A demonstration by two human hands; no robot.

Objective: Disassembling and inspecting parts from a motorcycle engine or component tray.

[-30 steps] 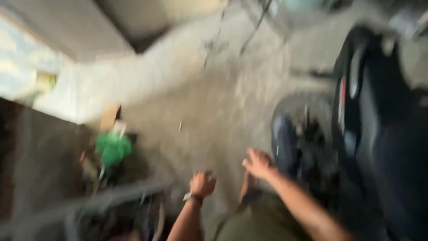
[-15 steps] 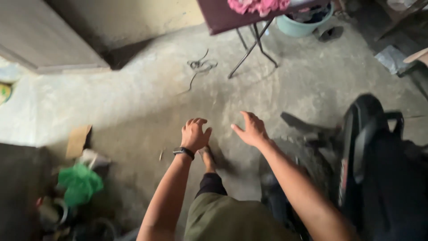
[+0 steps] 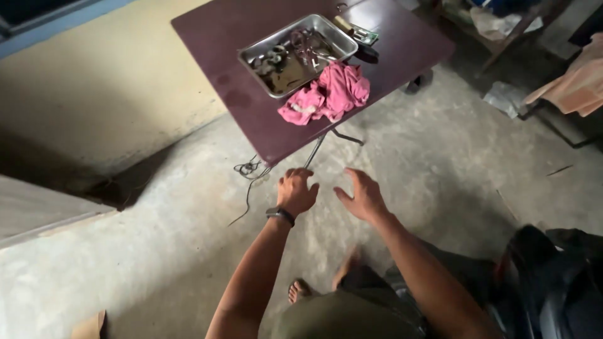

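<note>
My left hand [image 3: 296,192] is stretched out in front of me with the fingers curled loosely and nothing in it; a dark band sits on its wrist. My right hand [image 3: 359,196] is held beside it, fingers spread and empty. Both hover just short of the near edge of a dark maroon folding table [image 3: 245,100]. On the table stands a metal tray [image 3: 344,39] with several small metal parts and tools in it. A crumpled pink rag [image 3: 330,93] lies against the tray's near side.
A thin wire [image 3: 248,169] lies coiled on the concrete floor under the table's corner. A black motorcycle [image 3: 553,282] stands at the lower right. A yellow wall [image 3: 94,94] runs along the left. Clutter and a cloth [image 3: 575,78] sit at the far right.
The view has swung up from the floor and motorcycle to the table, which is now close in front. Both hands stay raised and empty, now near the table's edge.
</note>
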